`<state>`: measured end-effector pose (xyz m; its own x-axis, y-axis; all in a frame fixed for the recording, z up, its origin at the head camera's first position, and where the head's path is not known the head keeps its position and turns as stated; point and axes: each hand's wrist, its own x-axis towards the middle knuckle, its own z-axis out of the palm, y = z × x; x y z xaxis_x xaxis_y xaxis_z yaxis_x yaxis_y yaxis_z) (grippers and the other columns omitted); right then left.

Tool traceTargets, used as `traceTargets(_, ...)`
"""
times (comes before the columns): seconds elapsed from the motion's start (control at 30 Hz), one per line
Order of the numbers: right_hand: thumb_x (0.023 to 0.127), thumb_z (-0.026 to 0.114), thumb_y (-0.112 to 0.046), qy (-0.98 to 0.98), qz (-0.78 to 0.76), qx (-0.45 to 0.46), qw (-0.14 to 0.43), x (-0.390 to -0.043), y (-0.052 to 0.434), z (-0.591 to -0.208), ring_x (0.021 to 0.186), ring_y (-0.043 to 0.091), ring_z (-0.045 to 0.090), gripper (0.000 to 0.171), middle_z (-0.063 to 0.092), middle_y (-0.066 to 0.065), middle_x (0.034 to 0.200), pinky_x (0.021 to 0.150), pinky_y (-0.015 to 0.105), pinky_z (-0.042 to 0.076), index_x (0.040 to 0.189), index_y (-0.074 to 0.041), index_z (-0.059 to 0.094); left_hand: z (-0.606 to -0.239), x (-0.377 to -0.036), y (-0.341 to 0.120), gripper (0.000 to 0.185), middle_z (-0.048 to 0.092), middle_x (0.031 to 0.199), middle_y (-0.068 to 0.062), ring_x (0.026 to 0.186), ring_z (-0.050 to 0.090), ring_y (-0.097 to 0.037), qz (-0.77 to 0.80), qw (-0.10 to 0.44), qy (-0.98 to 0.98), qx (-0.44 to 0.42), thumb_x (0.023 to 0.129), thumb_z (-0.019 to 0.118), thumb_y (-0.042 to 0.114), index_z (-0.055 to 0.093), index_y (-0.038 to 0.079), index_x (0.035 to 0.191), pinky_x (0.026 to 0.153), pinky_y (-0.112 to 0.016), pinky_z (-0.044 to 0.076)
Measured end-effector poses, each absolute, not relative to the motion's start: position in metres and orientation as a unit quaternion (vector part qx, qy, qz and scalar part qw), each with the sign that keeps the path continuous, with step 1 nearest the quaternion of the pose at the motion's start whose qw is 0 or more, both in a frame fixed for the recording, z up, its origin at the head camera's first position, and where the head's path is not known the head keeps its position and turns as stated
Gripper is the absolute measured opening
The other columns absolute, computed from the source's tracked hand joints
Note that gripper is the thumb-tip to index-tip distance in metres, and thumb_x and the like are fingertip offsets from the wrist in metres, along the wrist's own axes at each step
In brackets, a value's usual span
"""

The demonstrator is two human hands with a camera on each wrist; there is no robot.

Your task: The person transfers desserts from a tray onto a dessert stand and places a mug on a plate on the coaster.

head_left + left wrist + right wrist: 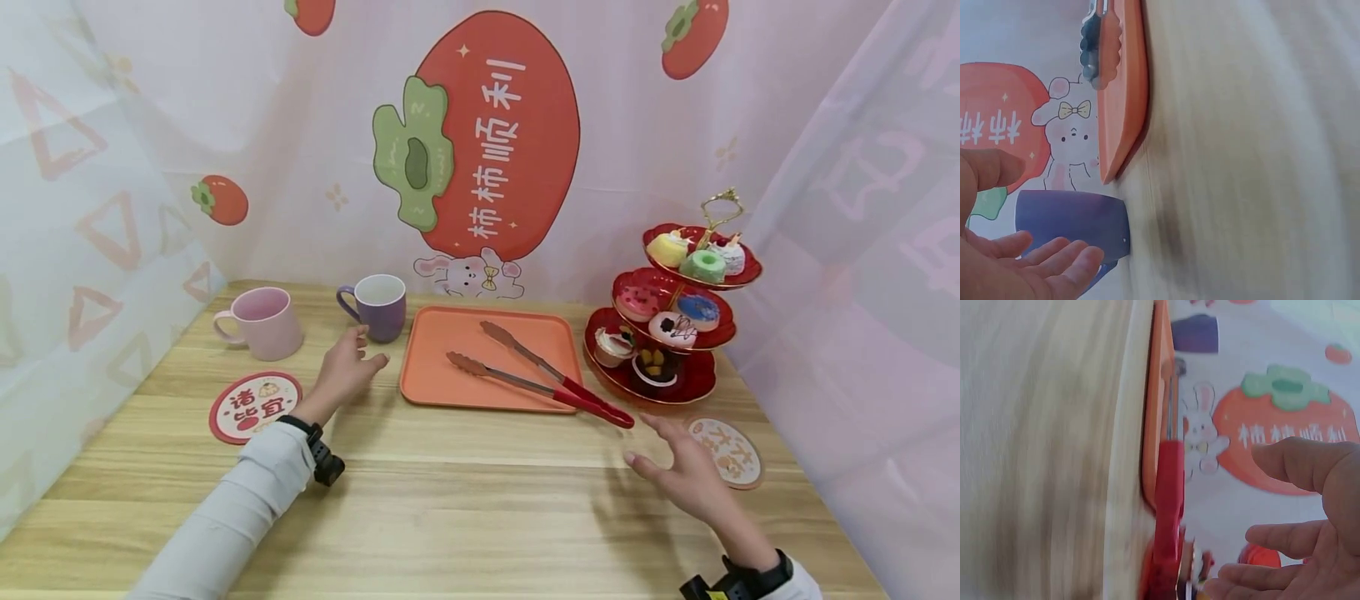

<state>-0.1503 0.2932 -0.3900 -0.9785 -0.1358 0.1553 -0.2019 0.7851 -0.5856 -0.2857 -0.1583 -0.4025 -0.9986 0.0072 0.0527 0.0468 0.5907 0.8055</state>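
Note:
My left hand (347, 372) reaches toward a purple mug (384, 310), fingers spread and nothing in its grasp. In the left wrist view the fingers overlap the purple mug (1072, 219); whether they touch it I cannot tell. Red-handled tongs (551, 387) lie spread across an orange tray (427, 333), their handle end jutting past its front right corner. Close to that handle end hovers my right hand (686, 471), thumb and fingers apart and holding nothing. The right wrist view has the tongs' red handle (1169, 500) beside the open fingers.
A three-tier red stand (701, 375) with several small cakes and doughnuts rises at the back right. On the left are a pink mug (272, 329) and a red-rimmed round coaster (251, 406). Another round coaster (738, 454) lies beyond the right hand. A printed curtain (300, 125) encloses the table.

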Motion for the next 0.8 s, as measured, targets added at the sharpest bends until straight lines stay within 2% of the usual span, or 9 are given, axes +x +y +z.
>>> traceTargets(0.27,0.080,0.074,-0.021,-0.930,0.338,0.133,0.054,-0.144,0.267,-0.398,0.115,0.043,0.045,0.058,0.048,0.027,0.126,0.088,0.060,0.037,0.127,0.004,0.051,-0.400,-0.304,-0.155,0.072,0.041,0.132,-0.030,0.119,0.043,-0.042,-0.477,0.071,-0.876,0.020,0.084,0.066,0.018,0.026,-0.007,0.138,0.097,-0.050,0.034)
traceTargets(0.6,0.081,0.073,-0.021,-0.921,0.359,0.151,-0.019,-0.141,0.249,-0.412,0.120,0.039,0.043,0.058,0.048,0.018,0.129,0.092,0.057,0.036,0.129,0.002,0.049,-0.399,-0.328,-0.154,0.072,0.043,0.127,-0.028,0.119,0.042,-0.039,-0.478,0.140,-0.866,0.043,0.077,0.072,0.018,0.033,-0.009,0.130,0.099,-0.047,0.032)
traceTargets(0.8,0.081,0.073,-0.023,-0.919,0.362,0.155,-0.034,-0.139,0.244,-0.418,0.119,0.037,0.043,0.058,0.049,0.016,0.129,0.092,0.057,0.036,0.129,0.000,0.050,-0.401,-0.338,-0.139,0.088,0.037,0.131,-0.027,0.120,0.039,-0.041,-0.492,0.157,-0.853,0.075,0.073,0.077,0.019,0.021,-0.006,0.137,0.099,-0.049,0.031)
